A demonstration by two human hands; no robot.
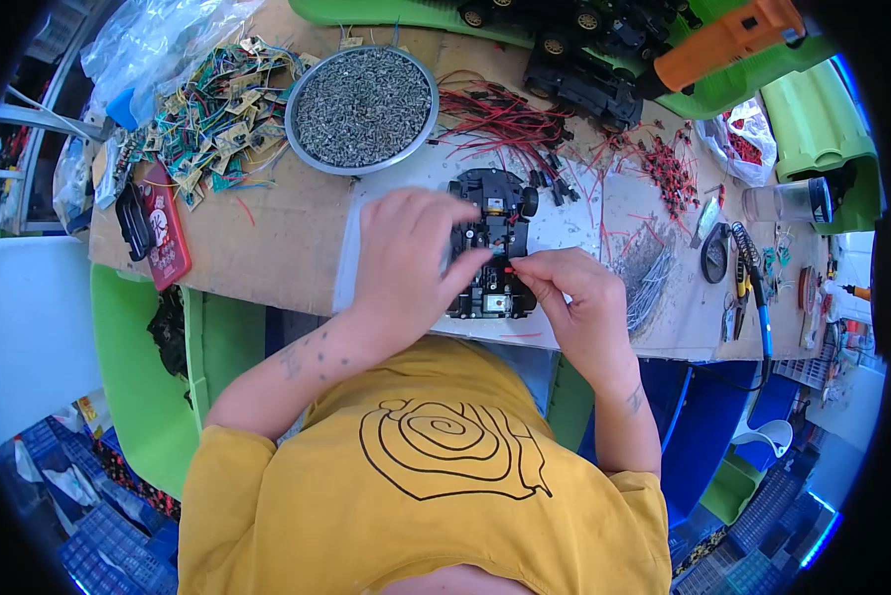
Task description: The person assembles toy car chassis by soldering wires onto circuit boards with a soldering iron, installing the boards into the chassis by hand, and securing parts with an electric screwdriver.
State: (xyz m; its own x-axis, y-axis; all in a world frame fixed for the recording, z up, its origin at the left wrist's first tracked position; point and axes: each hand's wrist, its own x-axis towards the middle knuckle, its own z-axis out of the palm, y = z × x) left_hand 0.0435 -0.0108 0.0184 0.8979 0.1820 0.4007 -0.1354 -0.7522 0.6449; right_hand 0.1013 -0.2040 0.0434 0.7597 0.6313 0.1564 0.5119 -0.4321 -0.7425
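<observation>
A black toy car chassis [495, 208] lies on the white work sheet in front of me. My left hand [401, 248] is over its left side, slightly blurred, with thumb and fingers apart and nothing visible between them. At the chassis's right side, my right hand [574, 293] pinches a small red part [510, 269] between thumb and forefinger. The part's exact kind is too small to make out. Above the chassis stands a round metal bowl [297, 144] full of small screws. Red and black wires [495, 109] with connectors lie beside that bowl.
Wired circuit boards [232, 119] are heaped at the left, near a red box [168, 233]. An electric screwdriver [728, 45] hangs at the upper right near black toy cars [579, 89]. At the right lie a soldering iron [765, 327], solder wire [649, 283] and a clear jar [783, 201].
</observation>
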